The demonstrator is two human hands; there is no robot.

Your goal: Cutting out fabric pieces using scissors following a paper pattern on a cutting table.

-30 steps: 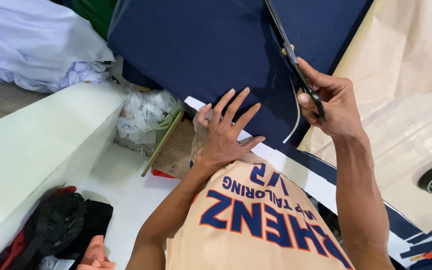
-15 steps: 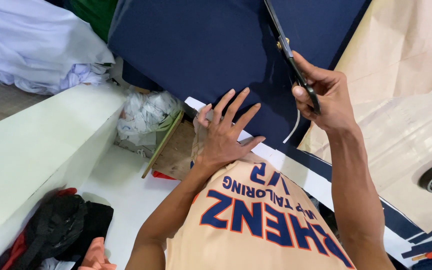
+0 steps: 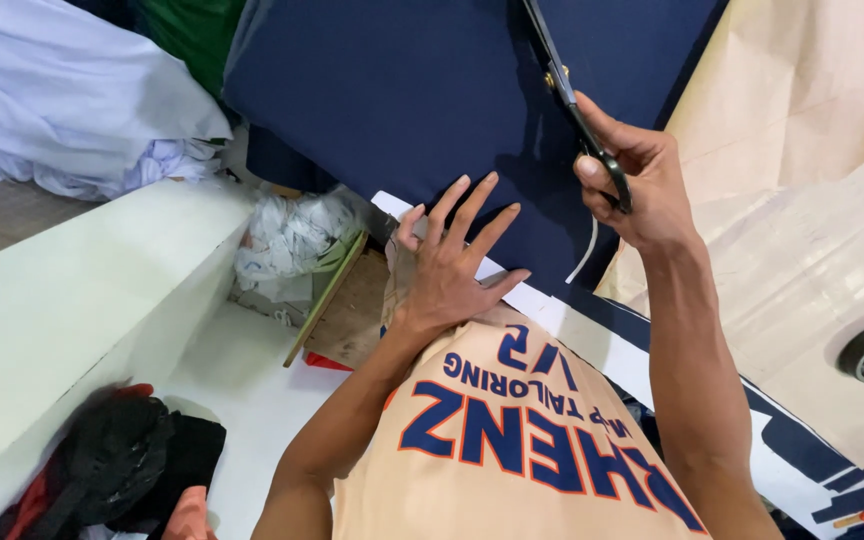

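Person wears peach tee (image 3: 512, 450) w/ navy block lettering, orange-outlined; both arms bare, no sleeves visible.

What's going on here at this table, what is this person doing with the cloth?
A person is cutting navy blue fabric spread over a table covered in tan paper. The right hand grips black scissors, blades pointing away across the cloth. The left hand lies flat with fingers spread, pressing the fabric down near its edge. A pile of pale cloth sits off to the left.
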